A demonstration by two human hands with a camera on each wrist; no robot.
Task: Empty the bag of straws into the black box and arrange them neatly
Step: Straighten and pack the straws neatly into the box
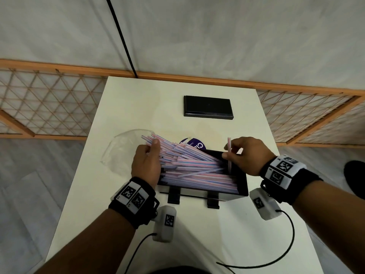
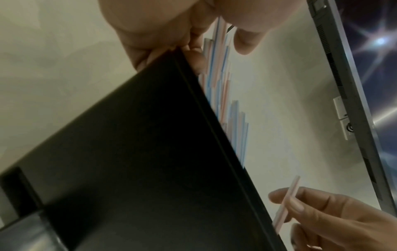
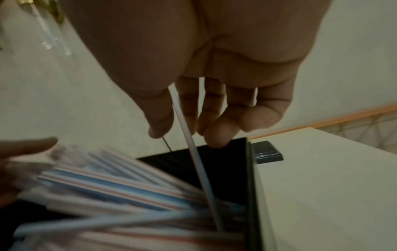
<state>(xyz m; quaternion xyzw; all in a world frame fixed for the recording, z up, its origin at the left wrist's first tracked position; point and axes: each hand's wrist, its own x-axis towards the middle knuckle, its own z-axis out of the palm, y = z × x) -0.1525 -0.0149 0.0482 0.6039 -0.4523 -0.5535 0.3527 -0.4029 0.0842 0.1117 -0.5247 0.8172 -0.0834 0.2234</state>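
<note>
The open black box [image 1: 242, 187] stands mid-table, holding a loose pile of pink, blue and white striped straws [image 1: 193, 171] that fans up and out over its left end. My left hand [image 1: 150, 155] grips the fanned left ends, thumb on top. In the left wrist view the straws [image 2: 223, 84] run between its curled fingers [image 2: 193, 56] and thumb. My right hand [image 1: 235, 153] pinches a single straw [image 1: 229, 143] upright, its lower end down in the box's right end. The right wrist view shows that straw [image 3: 197, 161] between thumb and fingers [image 3: 187, 110].
The empty clear bag [image 1: 122, 149] lies on the white table [image 1: 197, 234] left of the box, a purple label [image 1: 194, 145] behind it. The black lid [image 1: 208, 106] lies flat at the back. Sensor cables trail near the front edge. A wooden lattice screen [image 1: 49, 99] runs behind the table.
</note>
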